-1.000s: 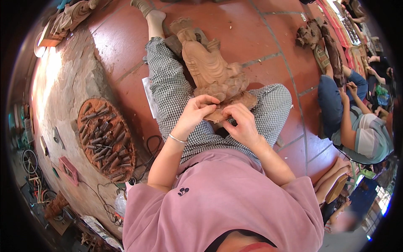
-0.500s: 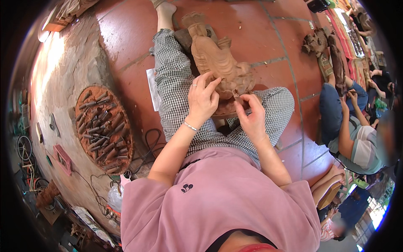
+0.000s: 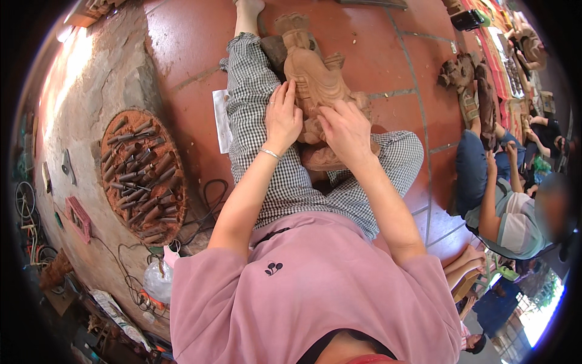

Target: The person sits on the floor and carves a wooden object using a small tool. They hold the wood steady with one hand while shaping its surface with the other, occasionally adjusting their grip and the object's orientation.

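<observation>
A brown carved wooden figure, robed and on a rounded base, lies tilted between my legs with its head end away from me. My left hand rests along its left side, fingers stretched out and touching the carving. Over the lower part of the figure is my right hand, its fingers curled down and pressed together against the wood. Whatever those fingertips hold, if anything, is hidden beneath the hand.
A round tray of many carving tools in reddish sawdust sits at left, near a pink plastic frame and cables. A white sheet lies beside my left leg. At right, another person sits near a dark carving.
My left hand has flattened against the figure's side. My right hand has moved up and over the carving; the small piece seen at its fingertips is now out of sight.
</observation>
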Demonstrator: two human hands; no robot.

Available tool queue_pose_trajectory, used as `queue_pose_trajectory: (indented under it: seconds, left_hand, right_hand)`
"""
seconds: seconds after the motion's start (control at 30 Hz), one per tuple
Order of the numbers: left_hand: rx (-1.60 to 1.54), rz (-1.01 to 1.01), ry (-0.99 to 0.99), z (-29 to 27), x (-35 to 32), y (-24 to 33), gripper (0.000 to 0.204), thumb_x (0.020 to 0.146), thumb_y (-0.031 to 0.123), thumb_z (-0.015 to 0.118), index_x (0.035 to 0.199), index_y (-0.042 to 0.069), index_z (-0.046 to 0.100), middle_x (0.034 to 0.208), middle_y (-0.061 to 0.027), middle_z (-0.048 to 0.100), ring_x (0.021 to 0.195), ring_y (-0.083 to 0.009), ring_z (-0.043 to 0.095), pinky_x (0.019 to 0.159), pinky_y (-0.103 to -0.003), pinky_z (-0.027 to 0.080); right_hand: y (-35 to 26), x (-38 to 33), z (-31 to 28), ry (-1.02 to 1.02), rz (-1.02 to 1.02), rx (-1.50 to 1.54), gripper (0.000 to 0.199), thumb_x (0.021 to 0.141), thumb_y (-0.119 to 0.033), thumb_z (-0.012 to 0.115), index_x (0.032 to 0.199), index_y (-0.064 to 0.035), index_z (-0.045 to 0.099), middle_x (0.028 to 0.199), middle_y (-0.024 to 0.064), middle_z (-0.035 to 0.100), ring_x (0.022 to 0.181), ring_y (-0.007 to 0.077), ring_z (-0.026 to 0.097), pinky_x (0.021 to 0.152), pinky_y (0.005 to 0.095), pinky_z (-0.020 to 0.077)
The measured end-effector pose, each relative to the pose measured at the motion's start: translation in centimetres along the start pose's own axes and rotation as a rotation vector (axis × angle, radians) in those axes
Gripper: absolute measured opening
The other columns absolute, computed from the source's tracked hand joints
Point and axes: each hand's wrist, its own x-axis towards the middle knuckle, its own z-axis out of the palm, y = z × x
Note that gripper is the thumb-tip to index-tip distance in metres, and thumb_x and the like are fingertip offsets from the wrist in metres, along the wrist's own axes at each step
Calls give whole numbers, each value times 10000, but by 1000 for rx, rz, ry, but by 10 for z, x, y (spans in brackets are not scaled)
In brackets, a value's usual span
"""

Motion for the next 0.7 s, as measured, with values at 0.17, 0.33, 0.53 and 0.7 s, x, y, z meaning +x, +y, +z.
queue_pose_trajectory:
  seconds: [0.17, 0.33, 0.53, 0.7]
  left_hand:
    - [-147, -108, -28, 12, -1, -9, 554, 984, 177, 488, 1483, -46, 396, 1466, -259, 472, 1363, -391, 453, 1145, -439, 358]
    - [-688, -318, 42, 37, -10, 6, 585, 1033, 206, 436, 1549, -24, 282, 1542, -249, 403, 1439, -369, 379, 1178, -383, 318]
    - [-745, -365, 8, 35, -10, 0, 596, 1020, 202, 445, 1555, -7, 284, 1545, -239, 407, 1415, -356, 424, 1160, -373, 345]
    - [-728, -372, 29, 38, -13, -1, 605, 1008, 204, 459, 1550, -8, 295, 1525, -243, 434, 1400, -362, 444, 1152, -376, 357]
  right_hand:
    - [10, 10, -11, -208, -123, -72, 210, 804, -186, 744, 997, -101, 752, 848, 43, 602, 823, 240, 623, 693, 364, 540]
    - [18, 20, 9, -250, -175, -122, 203, 843, -204, 711, 1013, -100, 749, 840, 48, 606, 811, 235, 639, 674, 374, 542]
    - [3, 11, 4, -417, -69, -267, 202, 899, -173, 646, 1059, -74, 721, 813, 69, 622, 763, 246, 673, 622, 372, 551]
    - [5, 19, 24, -307, -140, -266, 221, 892, -148, 624, 1075, -51, 699, 803, 94, 647, 748, 258, 696, 603, 392, 558]
